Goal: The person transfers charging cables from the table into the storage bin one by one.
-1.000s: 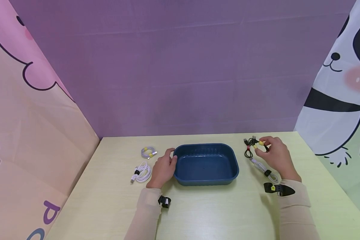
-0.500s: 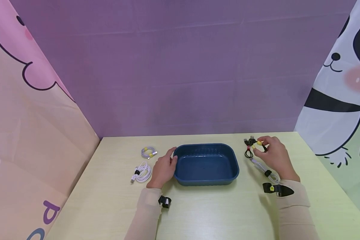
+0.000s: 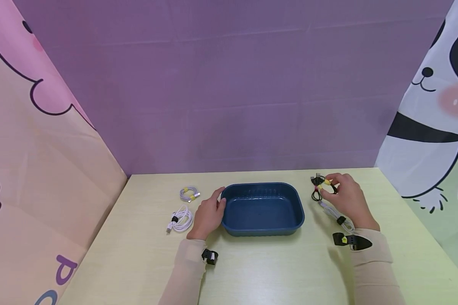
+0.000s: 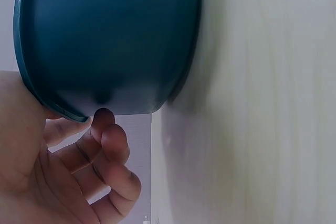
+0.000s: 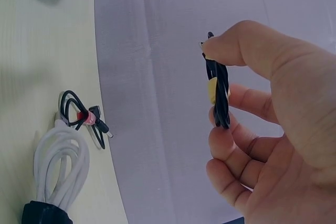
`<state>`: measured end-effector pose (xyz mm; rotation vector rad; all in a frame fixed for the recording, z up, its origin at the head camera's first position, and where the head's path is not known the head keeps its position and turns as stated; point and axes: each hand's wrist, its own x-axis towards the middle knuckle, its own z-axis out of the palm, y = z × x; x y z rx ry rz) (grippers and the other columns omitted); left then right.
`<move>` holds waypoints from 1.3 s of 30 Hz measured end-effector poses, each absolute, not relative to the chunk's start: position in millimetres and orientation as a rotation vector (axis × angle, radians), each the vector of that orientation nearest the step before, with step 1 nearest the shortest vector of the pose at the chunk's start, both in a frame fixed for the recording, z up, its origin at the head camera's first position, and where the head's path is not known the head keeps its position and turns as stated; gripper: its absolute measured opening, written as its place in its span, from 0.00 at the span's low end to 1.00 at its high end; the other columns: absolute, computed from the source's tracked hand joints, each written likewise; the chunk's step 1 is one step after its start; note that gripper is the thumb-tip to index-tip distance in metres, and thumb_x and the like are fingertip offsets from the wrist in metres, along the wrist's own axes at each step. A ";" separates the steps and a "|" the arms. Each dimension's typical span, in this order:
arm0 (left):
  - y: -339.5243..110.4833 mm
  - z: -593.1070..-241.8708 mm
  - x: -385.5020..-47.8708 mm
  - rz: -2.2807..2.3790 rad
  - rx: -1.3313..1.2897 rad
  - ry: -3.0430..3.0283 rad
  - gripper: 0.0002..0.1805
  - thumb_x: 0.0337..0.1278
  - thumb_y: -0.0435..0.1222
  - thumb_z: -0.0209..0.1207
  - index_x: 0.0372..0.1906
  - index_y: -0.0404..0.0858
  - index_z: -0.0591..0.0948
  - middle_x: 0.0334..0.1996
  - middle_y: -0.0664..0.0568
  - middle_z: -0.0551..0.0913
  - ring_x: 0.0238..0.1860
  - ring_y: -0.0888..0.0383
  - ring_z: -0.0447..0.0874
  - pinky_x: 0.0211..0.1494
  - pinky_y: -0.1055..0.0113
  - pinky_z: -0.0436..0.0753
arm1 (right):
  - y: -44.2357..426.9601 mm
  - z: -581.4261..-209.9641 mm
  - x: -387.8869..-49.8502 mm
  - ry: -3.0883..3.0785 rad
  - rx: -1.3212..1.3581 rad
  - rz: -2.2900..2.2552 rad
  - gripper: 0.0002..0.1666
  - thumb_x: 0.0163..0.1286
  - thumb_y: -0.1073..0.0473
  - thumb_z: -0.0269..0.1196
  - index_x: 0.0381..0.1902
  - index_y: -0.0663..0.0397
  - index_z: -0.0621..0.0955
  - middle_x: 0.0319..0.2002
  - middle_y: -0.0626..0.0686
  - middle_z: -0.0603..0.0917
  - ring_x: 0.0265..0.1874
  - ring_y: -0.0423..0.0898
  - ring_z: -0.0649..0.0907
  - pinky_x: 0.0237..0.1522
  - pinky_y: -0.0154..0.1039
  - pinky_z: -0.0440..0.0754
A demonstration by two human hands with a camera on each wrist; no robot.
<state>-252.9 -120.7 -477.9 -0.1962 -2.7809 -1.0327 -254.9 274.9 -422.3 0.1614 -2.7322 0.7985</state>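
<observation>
My right hand point(image 3: 349, 199) pinches a coiled black cable point(image 5: 222, 98) with yellow ties between thumb and fingers, held up off the table in the right wrist view. Near it lie a small black cable with a red tie point(image 5: 87, 117) and a white cable bundle point(image 5: 63, 161) with a black strap. At the middle of the table stands a blue plastic basin point(image 3: 262, 232), with nothing visible in it. My left hand point(image 3: 208, 214) grips its left rim, fingertips against the outer wall in the left wrist view.
Left of the basin lie a lavender cable coil point(image 3: 191, 198) with yellow ties and a white cable coil point(image 3: 184, 219) with a black strap. A purple cloth point(image 3: 229, 106) hangs behind the table point(image 3: 271, 271), with printed cloths on both sides.
My right hand has shifted slightly left with the black cable, toward the basin. The left hand and the basin have stayed put.
</observation>
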 end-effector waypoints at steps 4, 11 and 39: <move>-120.7 -477.8 -252.5 -1.032 -0.197 -2.782 0.23 0.78 0.40 0.51 0.73 0.44 0.72 0.21 0.53 0.74 0.18 0.59 0.68 0.23 0.67 0.66 | 273.3 -422.5 -255.6 -2.720 0.171 0.797 0.26 0.63 0.57 0.70 0.56 0.64 0.80 0.44 0.65 0.80 0.36 0.55 0.77 0.35 0.42 0.70; -120.6 -477.3 -252.1 -1.033 -0.210 -2.774 0.23 0.78 0.40 0.51 0.73 0.43 0.72 0.21 0.53 0.74 0.19 0.59 0.68 0.23 0.67 0.66 | 269.5 -421.5 -256.2 -2.724 0.186 0.808 0.26 0.63 0.57 0.71 0.56 0.64 0.80 0.44 0.65 0.79 0.35 0.54 0.77 0.33 0.40 0.69; -119.7 -476.5 -252.4 -1.033 -0.200 -2.783 0.23 0.78 0.40 0.51 0.73 0.44 0.72 0.22 0.53 0.75 0.20 0.58 0.69 0.24 0.66 0.67 | 249.9 -423.3 -256.2 -2.754 0.262 0.832 0.26 0.63 0.57 0.70 0.57 0.63 0.80 0.42 0.61 0.78 0.35 0.53 0.76 0.35 0.40 0.69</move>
